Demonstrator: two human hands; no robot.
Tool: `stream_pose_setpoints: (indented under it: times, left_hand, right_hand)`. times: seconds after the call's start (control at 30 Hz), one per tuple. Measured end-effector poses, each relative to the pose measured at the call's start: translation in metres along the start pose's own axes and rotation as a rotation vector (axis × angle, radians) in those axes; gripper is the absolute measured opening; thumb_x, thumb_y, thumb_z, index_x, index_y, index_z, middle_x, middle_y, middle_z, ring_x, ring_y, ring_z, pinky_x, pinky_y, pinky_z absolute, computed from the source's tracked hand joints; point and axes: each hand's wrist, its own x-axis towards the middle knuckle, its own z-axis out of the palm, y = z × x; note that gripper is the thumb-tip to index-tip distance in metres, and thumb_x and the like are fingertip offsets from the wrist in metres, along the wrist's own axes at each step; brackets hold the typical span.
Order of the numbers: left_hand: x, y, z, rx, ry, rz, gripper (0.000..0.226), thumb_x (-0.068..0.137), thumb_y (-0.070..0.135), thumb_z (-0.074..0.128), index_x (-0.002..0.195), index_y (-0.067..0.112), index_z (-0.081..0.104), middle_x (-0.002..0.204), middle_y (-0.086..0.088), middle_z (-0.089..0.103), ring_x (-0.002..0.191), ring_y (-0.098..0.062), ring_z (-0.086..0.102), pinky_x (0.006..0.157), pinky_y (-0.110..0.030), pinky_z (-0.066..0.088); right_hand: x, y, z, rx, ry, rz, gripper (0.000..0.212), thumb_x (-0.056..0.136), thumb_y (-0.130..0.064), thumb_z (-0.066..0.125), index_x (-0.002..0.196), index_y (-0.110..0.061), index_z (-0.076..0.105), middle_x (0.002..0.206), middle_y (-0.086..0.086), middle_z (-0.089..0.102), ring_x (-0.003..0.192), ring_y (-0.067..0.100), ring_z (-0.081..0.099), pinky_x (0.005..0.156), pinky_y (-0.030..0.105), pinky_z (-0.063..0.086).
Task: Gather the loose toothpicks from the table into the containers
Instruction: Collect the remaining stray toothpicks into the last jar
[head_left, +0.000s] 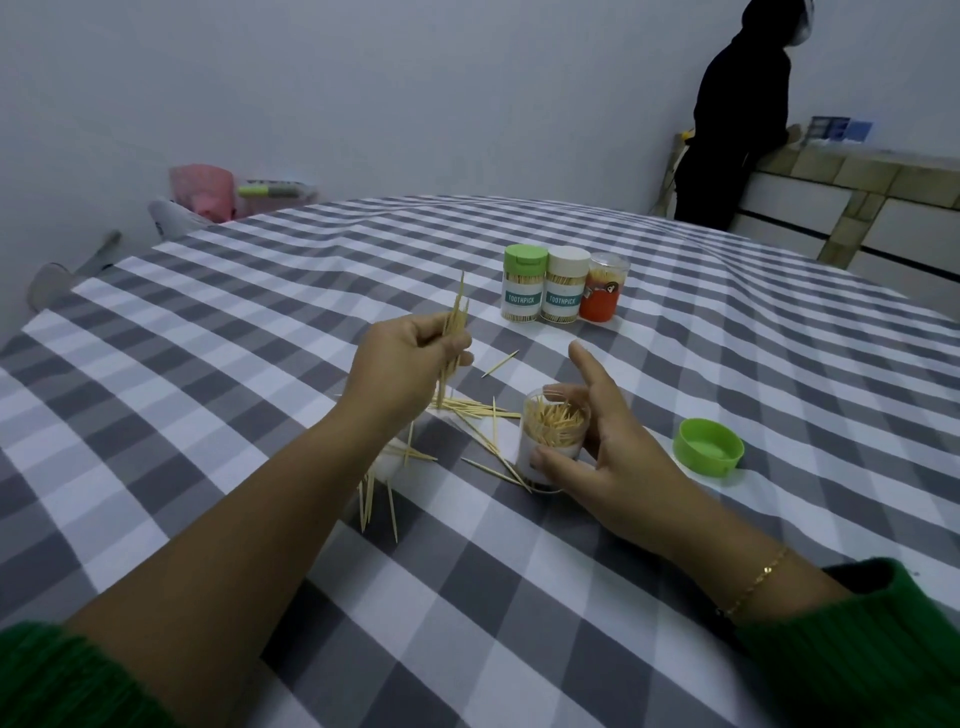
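Toothpicks (453, 332) stand in a bunch pinched by the left hand (410, 358), its fingers curled around them, the tips poking up above the knuckles and down below the palm. Just under and to the right of that hand more loose toothpicks (480, 415) lie scattered on the checked counter (208, 395), some running beneath the left forearm and one lying alone beyond the fingertips. The right hand (602, 441) grips an open clear container (553, 436), thumb on its near side and fingers round the far side with the forefinger lifted straight; the container stands upright and is packed with toothpicks. Right of that hand, apart from it, a green lid (709, 447) lies with its hollow side up. Beyond both hands three closed containers stand touching in a row: a green-capped container (523, 286), a white-capped container (565, 286) and an orange-labelled container (603, 288). Far off to the right a person in black (727, 130) leans on a ledge.
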Motion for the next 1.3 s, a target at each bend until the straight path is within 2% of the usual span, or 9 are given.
stream_pose_setpoints:
  times: [0.17, 0.37, 0.53, 0.6, 0.7, 0.9, 1.1, 1.17, 1.3]
  left_hand:
    - [-0.010, 0.013, 0.018, -0.443, -0.037, -0.027, 0.015, 0.088, 0.003, 0.058, 0.096, 0.014, 0.065, 0.080, 0.001, 0.073, 0.083, -0.015, 0.070, 0.077, -0.024, 0.057]
    - [-0.020, 0.026, 0.029, -0.665, -0.017, 0.017, 0.015, 0.087, 0.005, 0.056, 0.094, 0.014, 0.065, 0.081, 0.002, 0.073, 0.086, -0.016, 0.070, 0.076, -0.024, 0.057]
    - [-0.026, 0.031, 0.034, -0.665, -0.015, 0.073, 0.017, 0.088, 0.006, 0.054, 0.096, 0.015, 0.065, 0.083, 0.003, 0.073, 0.088, -0.015, 0.070, 0.081, -0.028, 0.056]
    - [-0.029, 0.029, 0.038, -0.584, -0.027, 0.063, 0.016, 0.087, 0.006, 0.056, 0.094, 0.018, 0.066, 0.083, 0.003, 0.074, 0.089, -0.015, 0.070, 0.089, -0.033, 0.053]
    - [-0.033, 0.022, 0.044, -0.452, -0.065, -0.004, 0.014, 0.086, 0.010, 0.061, 0.092, 0.022, 0.068, 0.083, 0.002, 0.074, 0.091, -0.015, 0.070, 0.098, -0.042, 0.047]
    - [-0.039, 0.019, 0.047, -0.396, -0.186, -0.130, 0.011, 0.084, 0.014, 0.065, 0.089, 0.023, 0.071, 0.083, 0.003, 0.075, 0.077, -0.006, 0.070, 0.060, -0.023, 0.055]
    - [-0.038, 0.017, 0.042, -0.197, -0.262, -0.142, 0.011, 0.086, 0.021, 0.065, 0.094, 0.025, 0.072, 0.087, 0.003, 0.074, 0.082, -0.015, 0.071, 0.056, -0.024, 0.052]
    - [-0.037, 0.017, 0.041, -0.169, -0.281, -0.109, 0.013, 0.086, 0.021, 0.064, 0.096, 0.022, 0.073, 0.089, 0.001, 0.074, 0.084, -0.016, 0.071, 0.060, -0.027, 0.054]
    - [-0.036, 0.015, 0.043, -0.096, -0.250, -0.047, 0.019, 0.084, 0.027, 0.067, 0.099, 0.020, 0.075, 0.103, -0.002, 0.069, 0.099, -0.020, 0.066, 0.086, -0.044, 0.054]
  right_hand:
    - [-0.001, -0.001, 0.004, 0.014, 0.010, -0.021, 0.093, 0.085, -0.021, 0.068, 0.146, -0.041, 0.000, 0.130, -0.014, 0.042, 0.118, 0.002, 0.049, 0.100, 0.013, 0.038]
    - [-0.003, -0.007, 0.007, 0.027, -0.011, -0.032, 0.094, 0.085, -0.019, 0.067, 0.148, -0.036, -0.001, 0.128, -0.014, 0.040, 0.122, 0.004, 0.046, 0.104, 0.018, 0.037]
    - [-0.003, -0.007, 0.007, 0.035, -0.006, -0.042, 0.093, 0.085, -0.020, 0.067, 0.147, -0.037, 0.000, 0.140, -0.005, 0.041, 0.122, 0.005, 0.046, 0.102, 0.017, 0.037]
    - [-0.002, -0.006, 0.008, 0.054, -0.003, -0.046, 0.094, 0.085, -0.020, 0.068, 0.147, -0.037, 0.000, 0.139, -0.005, 0.043, 0.122, 0.006, 0.048, 0.105, 0.022, 0.039]
    - [-0.002, -0.004, 0.008, 0.042, 0.002, -0.058, 0.096, 0.085, -0.022, 0.068, 0.147, -0.037, -0.002, 0.130, -0.012, 0.046, 0.117, 0.001, 0.051, 0.099, 0.016, 0.042]
    - [0.001, 0.001, 0.008, 0.074, 0.023, -0.079, 0.097, 0.083, -0.021, 0.070, 0.142, -0.045, -0.004, 0.134, -0.006, 0.049, 0.118, 0.004, 0.053, 0.103, 0.031, 0.044]
    - [0.001, 0.002, 0.007, 0.078, 0.028, -0.098, 0.099, 0.082, -0.019, 0.070, 0.145, -0.042, -0.004, 0.142, -0.010, 0.041, 0.123, 0.004, 0.050, 0.105, 0.034, 0.043]
    - [0.000, 0.002, 0.006, 0.062, 0.037, -0.115, 0.100, 0.082, -0.019, 0.070, 0.146, -0.041, -0.004, 0.149, -0.008, 0.033, 0.128, 0.004, 0.045, 0.106, 0.032, 0.042]
    - [-0.003, -0.001, 0.004, 0.010, 0.103, -0.210, 0.097, 0.081, -0.026, 0.071, 0.137, -0.049, -0.005, 0.144, -0.019, 0.020, 0.135, -0.001, 0.028, 0.104, 0.015, 0.032]
